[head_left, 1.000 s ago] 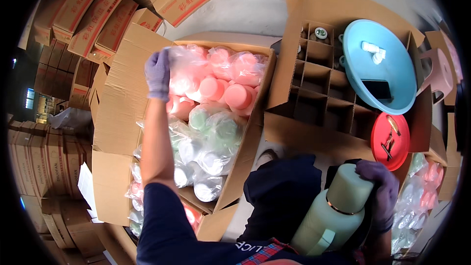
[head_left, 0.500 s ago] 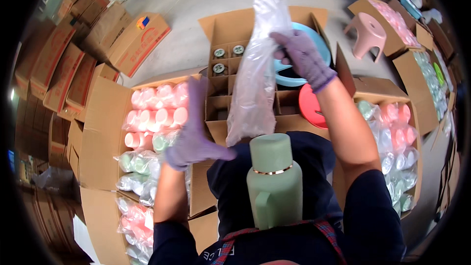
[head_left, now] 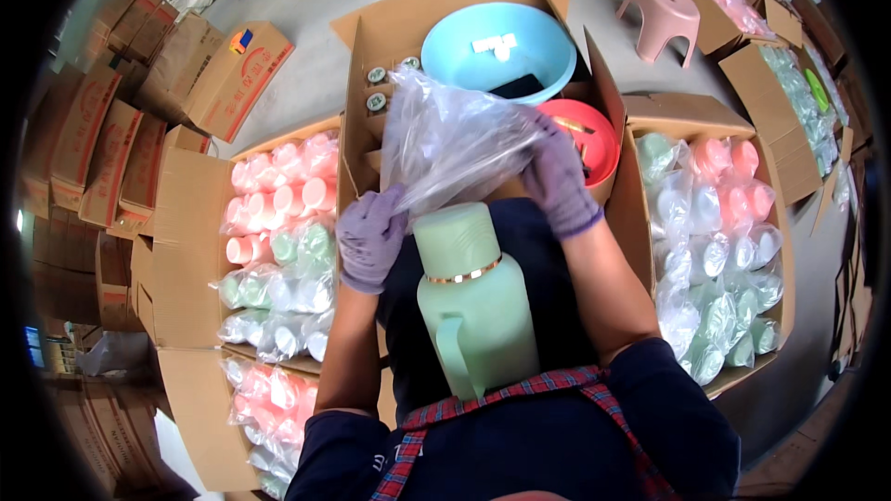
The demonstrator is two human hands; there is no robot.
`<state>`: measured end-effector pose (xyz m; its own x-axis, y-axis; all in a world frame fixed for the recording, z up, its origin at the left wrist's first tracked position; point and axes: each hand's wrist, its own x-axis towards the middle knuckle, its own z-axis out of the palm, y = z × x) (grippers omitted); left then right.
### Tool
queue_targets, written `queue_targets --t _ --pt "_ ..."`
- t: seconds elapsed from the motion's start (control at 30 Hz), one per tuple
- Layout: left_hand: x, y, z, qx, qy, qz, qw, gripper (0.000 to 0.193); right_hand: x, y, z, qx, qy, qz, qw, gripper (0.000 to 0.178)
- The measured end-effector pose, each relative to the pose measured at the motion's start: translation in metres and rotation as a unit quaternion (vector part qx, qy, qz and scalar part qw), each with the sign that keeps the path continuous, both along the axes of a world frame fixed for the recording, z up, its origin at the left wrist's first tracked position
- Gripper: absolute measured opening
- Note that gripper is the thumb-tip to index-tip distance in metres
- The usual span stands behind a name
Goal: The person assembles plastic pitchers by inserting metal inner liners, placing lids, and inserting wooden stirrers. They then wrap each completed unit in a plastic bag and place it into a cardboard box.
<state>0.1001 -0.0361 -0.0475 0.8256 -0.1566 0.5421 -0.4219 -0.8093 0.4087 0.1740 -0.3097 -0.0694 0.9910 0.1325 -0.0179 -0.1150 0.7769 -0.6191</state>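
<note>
A clear plastic bag (head_left: 455, 134) is stretched between my two gloved hands, just beyond the lid of a pale green thermos jug (head_left: 478, 315). My left hand (head_left: 371, 237), in a lilac glove, pinches the bag's near left corner. On the other side my right hand (head_left: 561, 181) grips the bag's right end, its fingers partly hidden by the film. The jug rests upright on my lap, its handle toward me and a gold band under its lid. Behind the bag stands an open divided carton (head_left: 357, 162) with several round-topped items in its left cells.
A blue basin (head_left: 548, 46) and a red bowl (head_left: 608, 153) with small tools sit on the carton. Cartons of bagged pink and green cups flank me, left (head_left: 190, 250) and right (head_left: 784, 315). A pink stool (head_left: 664, 14) stands at the far right.
My left hand has come in from the left and taken hold of the bag. My right hand has lowered, and the hanging bag is now spread wide above the jug's far side.
</note>
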Motion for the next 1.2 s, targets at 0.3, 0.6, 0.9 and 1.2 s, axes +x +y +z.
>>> queue_targets --t 0.3,0.6,0.9,1.2 --pt "-0.122 -0.04 0.023 -0.151 -0.052 0.018 0.987 0.035 -0.131 -0.012 0.045 -0.514 -0.328 -0.057 0.79 0.051" --pt "-0.234 -0.035 -0.033 -0.046 -0.084 -0.02 0.995 0.054 -0.257 -0.032 0.015 -0.602 -0.357 -0.108 0.706 0.038" --pt "-0.187 -0.035 0.047 -0.064 0.045 -0.085 0.993 0.038 -0.232 -0.001 0.076 -0.529 -0.557 0.105 0.632 0.023" --pt "-0.171 -0.042 0.033 -0.275 0.134 -0.003 0.952 0.05 -0.218 0.024 0.072 -0.482 -0.399 0.014 0.78 0.019"
